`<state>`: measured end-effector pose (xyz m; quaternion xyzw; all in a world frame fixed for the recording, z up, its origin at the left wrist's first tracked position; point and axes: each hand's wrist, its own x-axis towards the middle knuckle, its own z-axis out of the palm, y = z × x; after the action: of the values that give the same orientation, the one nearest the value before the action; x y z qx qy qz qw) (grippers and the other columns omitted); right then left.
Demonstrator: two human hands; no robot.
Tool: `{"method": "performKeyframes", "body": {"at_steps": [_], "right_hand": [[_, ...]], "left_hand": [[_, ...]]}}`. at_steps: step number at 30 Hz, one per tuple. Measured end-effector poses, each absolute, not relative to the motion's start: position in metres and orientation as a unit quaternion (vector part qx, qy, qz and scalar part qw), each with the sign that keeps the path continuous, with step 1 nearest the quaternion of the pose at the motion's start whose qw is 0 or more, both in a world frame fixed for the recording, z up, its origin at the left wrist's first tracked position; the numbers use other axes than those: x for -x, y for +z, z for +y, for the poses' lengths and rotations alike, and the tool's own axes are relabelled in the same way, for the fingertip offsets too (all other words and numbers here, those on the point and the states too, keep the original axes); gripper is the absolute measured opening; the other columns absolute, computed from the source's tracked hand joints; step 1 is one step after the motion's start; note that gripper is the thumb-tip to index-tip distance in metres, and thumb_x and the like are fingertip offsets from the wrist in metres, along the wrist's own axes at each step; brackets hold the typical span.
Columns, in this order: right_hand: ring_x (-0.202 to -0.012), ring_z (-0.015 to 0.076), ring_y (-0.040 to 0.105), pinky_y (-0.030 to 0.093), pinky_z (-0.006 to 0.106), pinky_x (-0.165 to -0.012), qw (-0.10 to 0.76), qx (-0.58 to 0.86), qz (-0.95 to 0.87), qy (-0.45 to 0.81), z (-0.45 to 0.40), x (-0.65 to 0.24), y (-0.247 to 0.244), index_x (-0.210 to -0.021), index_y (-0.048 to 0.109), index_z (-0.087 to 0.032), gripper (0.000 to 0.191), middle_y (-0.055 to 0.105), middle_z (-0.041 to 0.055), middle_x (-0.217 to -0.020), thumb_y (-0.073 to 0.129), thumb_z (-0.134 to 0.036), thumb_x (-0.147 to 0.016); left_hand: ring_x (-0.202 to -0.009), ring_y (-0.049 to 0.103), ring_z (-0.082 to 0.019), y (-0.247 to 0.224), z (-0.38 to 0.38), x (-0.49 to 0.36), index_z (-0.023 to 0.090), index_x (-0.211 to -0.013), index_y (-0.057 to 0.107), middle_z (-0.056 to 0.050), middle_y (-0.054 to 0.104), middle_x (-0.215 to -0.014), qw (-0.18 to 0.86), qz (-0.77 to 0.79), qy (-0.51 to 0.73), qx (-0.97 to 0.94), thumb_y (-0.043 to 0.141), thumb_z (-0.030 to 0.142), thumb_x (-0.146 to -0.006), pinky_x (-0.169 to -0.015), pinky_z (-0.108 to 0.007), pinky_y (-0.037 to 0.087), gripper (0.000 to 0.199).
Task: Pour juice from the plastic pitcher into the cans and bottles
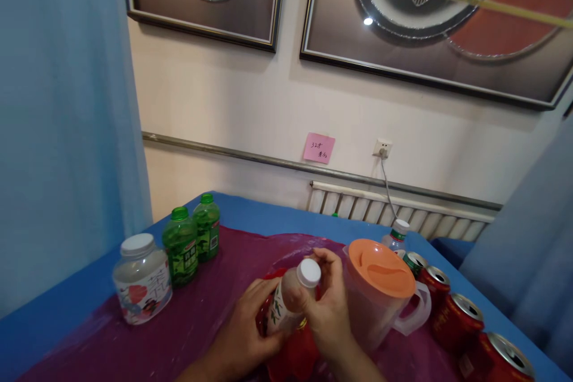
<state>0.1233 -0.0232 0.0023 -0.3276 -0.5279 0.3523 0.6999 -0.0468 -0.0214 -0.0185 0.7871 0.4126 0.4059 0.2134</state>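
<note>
A clear bottle [290, 289] with a white cap and a label with green leaves tilts slightly right between my two hands, over something red on the purple sheet. My left hand [250, 322] is wrapped round the bottle's lower left side. On the right, my right hand [330, 304] grips its upper part, thumb across the front below the cap and fingers curled behind. Just beyond my right hand stands a clear pitcher [364, 316] with an orange lid [382, 267]. The red item [293, 358] below is partly hidden by my hands and the bottle.
At the left stand a white-capped jar [142, 283] and two green bottles [180, 250]. Several cans [457, 325] line the right side, with a white-capped bottle [396, 237] behind. A radiator [362, 206] and wall lie beyond the blue table [250, 213].
</note>
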Motion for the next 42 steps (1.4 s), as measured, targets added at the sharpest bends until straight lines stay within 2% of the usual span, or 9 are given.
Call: {"method": "performKeyframes", "body": {"at_steps": [6, 10, 13, 18, 22, 25, 27, 32, 42], "right_hand": [[-0.128, 0.0256, 0.054, 0.042, 0.045, -0.107, 0.691, 0.287, -0.532, 0.397, -0.028, -0.125, 0.008, -0.139, 0.049, -0.026, 0.044, 0.057, 0.0114, -0.14, 0.052, -0.046, -0.099], [-0.113, 0.0245, 0.061, 0.048, 0.041, -0.098, 0.7, 0.332, -0.52, 0.36, -0.025, -0.124, 0.002, -0.128, 0.054, -0.025, 0.049, 0.065, 0.0082, -0.12, 0.072, -0.043, -0.087], [-0.115, 0.0264, 0.061, 0.048, 0.041, -0.098, 0.7, 0.322, -0.542, 0.336, -0.024, -0.125, 0.0, -0.133, 0.05, -0.025, 0.063, 0.063, 0.0089, -0.121, 0.077, -0.047, -0.081], [-0.131, 0.0258, 0.051, 0.039, 0.048, -0.11, 0.674, 0.296, -0.578, 0.353, -0.031, -0.126, 0.006, -0.142, 0.046, -0.026, 0.042, 0.055, 0.0111, -0.14, 0.042, -0.043, -0.104], [-0.113, 0.0238, 0.06, 0.048, 0.041, -0.099, 0.688, 0.333, -0.561, 0.317, -0.03, -0.121, 0.007, -0.126, 0.054, -0.025, 0.035, 0.063, 0.0077, -0.121, 0.059, -0.041, -0.096], [-0.109, 0.0244, 0.06, 0.049, 0.039, -0.096, 0.708, 0.341, -0.547, 0.289, -0.026, -0.119, 0.009, -0.127, 0.052, -0.026, 0.052, 0.062, 0.0062, -0.116, 0.074, -0.045, -0.083], [-0.115, 0.0253, 0.058, 0.047, 0.04, -0.1, 0.699, 0.325, -0.569, 0.288, -0.025, -0.12, 0.013, -0.133, 0.048, -0.027, 0.058, 0.06, 0.007, -0.123, 0.073, -0.046, -0.084], [-0.111, 0.022, 0.061, 0.048, 0.039, -0.098, 0.674, 0.31, -0.603, 0.293, -0.028, -0.122, 0.022, -0.132, 0.051, -0.027, 0.036, 0.063, 0.0065, -0.122, 0.054, -0.032, -0.097], [-0.1, 0.0225, 0.065, 0.053, 0.038, -0.09, 0.695, 0.371, -0.558, 0.262, -0.029, -0.114, 0.028, -0.116, 0.061, -0.026, 0.035, 0.068, 0.0049, -0.11, 0.069, -0.028, -0.082]], "left_hand": [[-0.108, 0.065, -0.029, -0.022, -0.019, 0.049, 0.027, -0.134, 0.056, -0.007, 0.069, -0.121, 0.197, 0.416, 0.422, -0.781, 0.074, 0.029, -0.07, -0.095, -0.042, 0.052, 0.066], [-0.106, 0.066, -0.027, -0.021, -0.02, 0.048, 0.028, -0.131, 0.059, -0.006, 0.071, -0.119, 0.193, 0.417, 0.418, -0.783, 0.074, 0.027, -0.07, -0.093, -0.04, 0.054, 0.062], [-0.107, 0.066, -0.028, -0.02, -0.02, 0.048, 0.028, -0.131, 0.059, -0.007, 0.071, -0.121, 0.192, 0.416, 0.417, -0.785, 0.077, 0.034, -0.07, -0.094, -0.041, 0.054, 0.063], [-0.106, 0.067, -0.03, -0.018, -0.02, 0.048, 0.027, -0.131, 0.061, -0.008, 0.072, -0.119, 0.187, 0.422, 0.423, -0.78, 0.074, 0.032, -0.07, -0.095, -0.044, 0.054, 0.062], [-0.105, 0.068, -0.029, -0.017, -0.019, 0.048, 0.027, -0.128, 0.062, -0.008, 0.072, -0.119, 0.179, 0.419, 0.423, -0.783, 0.074, 0.037, -0.072, -0.092, -0.041, 0.056, 0.058], [-0.102, 0.07, -0.028, -0.023, -0.013, 0.05, 0.029, -0.127, 0.063, -0.007, 0.073, -0.117, 0.164, 0.418, 0.433, -0.782, 0.075, 0.044, -0.073, -0.088, -0.039, 0.058, 0.057], [-0.101, 0.071, -0.028, -0.029, -0.006, 0.052, 0.029, -0.124, 0.065, -0.006, 0.075, -0.115, 0.136, 0.416, 0.449, -0.779, 0.077, 0.047, -0.071, -0.086, -0.037, 0.06, 0.058], [-0.099, 0.073, -0.027, -0.041, 0.006, 0.058, 0.031, -0.125, 0.064, -0.004, 0.075, -0.115, 0.107, 0.412, 0.464, -0.777, 0.077, 0.043, -0.068, -0.086, -0.033, 0.061, 0.059], [-0.099, 0.074, -0.026, -0.039, 0.011, 0.058, 0.031, -0.13, 0.06, -0.004, 0.075, -0.118, 0.149, 0.401, 0.447, -0.785, 0.078, 0.051, -0.073, -0.082, -0.032, 0.062, 0.063]]}}
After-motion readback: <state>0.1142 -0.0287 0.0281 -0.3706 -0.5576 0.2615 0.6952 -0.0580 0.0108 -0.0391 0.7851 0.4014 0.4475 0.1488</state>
